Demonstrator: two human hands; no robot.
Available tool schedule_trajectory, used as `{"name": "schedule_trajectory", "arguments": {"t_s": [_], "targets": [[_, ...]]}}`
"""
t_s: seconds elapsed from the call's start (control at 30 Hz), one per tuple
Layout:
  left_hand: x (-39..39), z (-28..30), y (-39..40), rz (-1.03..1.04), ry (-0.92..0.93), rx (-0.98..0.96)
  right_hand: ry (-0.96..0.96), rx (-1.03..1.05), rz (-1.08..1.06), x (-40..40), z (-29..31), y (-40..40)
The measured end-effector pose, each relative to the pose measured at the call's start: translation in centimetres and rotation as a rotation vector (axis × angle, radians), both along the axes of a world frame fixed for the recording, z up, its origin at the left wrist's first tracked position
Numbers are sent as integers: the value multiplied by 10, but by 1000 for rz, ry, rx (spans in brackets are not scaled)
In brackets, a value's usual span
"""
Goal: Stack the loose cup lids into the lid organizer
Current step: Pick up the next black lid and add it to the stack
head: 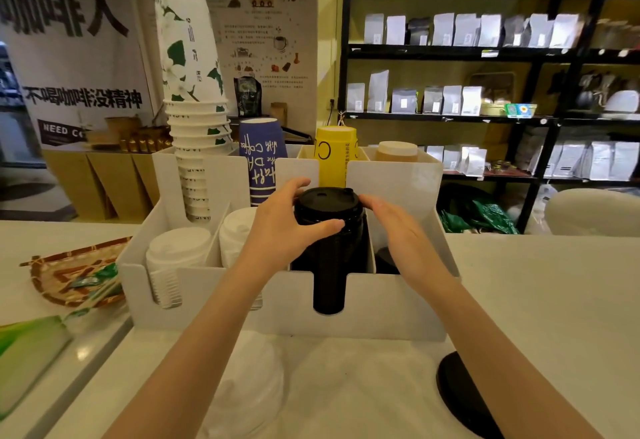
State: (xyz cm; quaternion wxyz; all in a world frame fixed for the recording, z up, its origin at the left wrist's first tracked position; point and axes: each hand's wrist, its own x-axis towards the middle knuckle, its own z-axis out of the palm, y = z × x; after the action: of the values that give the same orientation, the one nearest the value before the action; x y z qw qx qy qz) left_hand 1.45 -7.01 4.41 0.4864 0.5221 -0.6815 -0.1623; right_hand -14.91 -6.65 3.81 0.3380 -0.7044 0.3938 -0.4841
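A white lid organizer (381,303) stands on the counter with several compartments. In its third front slot rises a tall stack of black lids (329,255). My left hand (284,227) wraps the top of that stack, thumb across the front. My right hand (398,227) is held flat against the stack's right side, fingers together, holding nothing. Two stacks of white lids (173,258) fill the left slots. Loose white lids (249,390) lie on the counter in front, and loose black lids (460,393) lie at the lower right, partly behind my right forearm.
Paper cup stacks stand in the organizer's back row: white-green (194,92), blue (261,158), yellow (334,156), brown (396,151). A woven tray (69,272) with packets sits at left. Black shelves with bags (485,92) stand behind the counter.
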Motion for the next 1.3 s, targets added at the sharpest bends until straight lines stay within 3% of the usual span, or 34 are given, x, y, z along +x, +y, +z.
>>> {"name": "schedule_trajectory", "arguments": {"t_s": [0.43,0.87,1.0,1.17,1.3], "targets": [[9,6,1,-110,-23,186,161,-176,-82,1,-5,4],[-10,-2,8,62,-302,41,233,-103,-91,-4,-9,6],[-27,-6,16,116,-418,-146,262,-127,-172,-14,-9,14],[-54,-12,31,59,-300,-378,263,-169,-298,-39,-20,40],[-74,-20,40,-98,-214,-332,343,-157,-401,-70,-36,67]]}}
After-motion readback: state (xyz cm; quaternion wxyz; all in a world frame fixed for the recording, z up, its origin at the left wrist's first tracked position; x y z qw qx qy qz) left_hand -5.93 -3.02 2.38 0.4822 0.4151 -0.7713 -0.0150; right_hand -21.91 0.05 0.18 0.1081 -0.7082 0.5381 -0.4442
